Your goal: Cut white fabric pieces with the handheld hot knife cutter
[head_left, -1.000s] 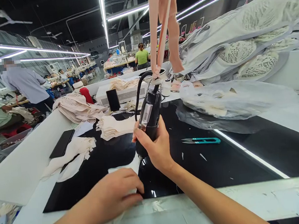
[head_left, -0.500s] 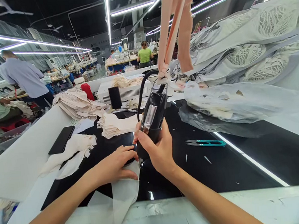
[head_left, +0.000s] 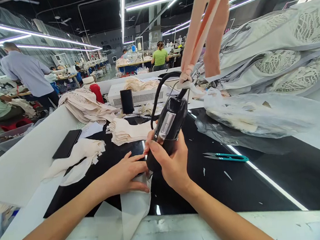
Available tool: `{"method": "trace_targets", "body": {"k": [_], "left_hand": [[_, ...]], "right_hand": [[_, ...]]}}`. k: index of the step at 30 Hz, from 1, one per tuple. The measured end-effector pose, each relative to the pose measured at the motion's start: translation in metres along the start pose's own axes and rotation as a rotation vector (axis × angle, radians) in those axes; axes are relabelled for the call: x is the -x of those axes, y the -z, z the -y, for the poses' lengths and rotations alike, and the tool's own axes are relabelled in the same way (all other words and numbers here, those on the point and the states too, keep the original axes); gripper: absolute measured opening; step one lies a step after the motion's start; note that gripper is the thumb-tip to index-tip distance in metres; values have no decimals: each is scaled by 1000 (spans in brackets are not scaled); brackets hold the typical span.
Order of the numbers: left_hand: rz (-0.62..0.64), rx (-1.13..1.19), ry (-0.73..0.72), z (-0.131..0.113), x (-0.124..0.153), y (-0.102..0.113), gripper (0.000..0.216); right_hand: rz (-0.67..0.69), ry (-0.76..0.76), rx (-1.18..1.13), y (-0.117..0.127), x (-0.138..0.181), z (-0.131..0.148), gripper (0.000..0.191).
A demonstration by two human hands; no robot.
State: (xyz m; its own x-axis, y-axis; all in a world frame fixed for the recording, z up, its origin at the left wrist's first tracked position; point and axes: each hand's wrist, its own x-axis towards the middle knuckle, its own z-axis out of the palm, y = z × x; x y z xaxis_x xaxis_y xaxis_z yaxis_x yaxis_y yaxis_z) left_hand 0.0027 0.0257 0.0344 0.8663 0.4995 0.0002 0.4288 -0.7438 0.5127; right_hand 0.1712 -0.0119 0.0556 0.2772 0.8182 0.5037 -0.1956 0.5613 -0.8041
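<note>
Blk handheld tool (head_left: 172,120), tilted, over near-ctr of blk mat (head_left: 181,204), tied at top to pink strips (head_left: 193,35); R hand (head_left: 175,161) gripping it. L hand (head_left: 122,176) open, palm down on pale fabric (head_left: 135,204) just left of tool; fabric overhangs mat's near edge. Teal snips (head_left: 233,157) to right. Cream pcs (head_left: 130,132) stacked left & farther; clear plastic bag (head_left: 283,115) far right.

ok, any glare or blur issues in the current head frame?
Head view: a bright lamp streak reflects in the glossy black sheet, passing by the handle end of the teal snips; also head view: ceiling tubes look burnt-out white, and the lower-right corner darkens to purple; same view: left hand, right hand and black tool look fairly sharp.
</note>
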Motion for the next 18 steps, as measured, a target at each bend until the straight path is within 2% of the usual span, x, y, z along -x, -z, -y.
{"method": "trace_targets", "body": {"k": [9, 18], "left_hand": [[55, 0, 67, -4, 0, 2, 29], [85, 19, 47, -4, -2, 5, 23]], "right_hand": [[-66, 70, -34, 11, -11, 5, 32], [-57, 81, -19, 9, -10, 5, 31]]}}
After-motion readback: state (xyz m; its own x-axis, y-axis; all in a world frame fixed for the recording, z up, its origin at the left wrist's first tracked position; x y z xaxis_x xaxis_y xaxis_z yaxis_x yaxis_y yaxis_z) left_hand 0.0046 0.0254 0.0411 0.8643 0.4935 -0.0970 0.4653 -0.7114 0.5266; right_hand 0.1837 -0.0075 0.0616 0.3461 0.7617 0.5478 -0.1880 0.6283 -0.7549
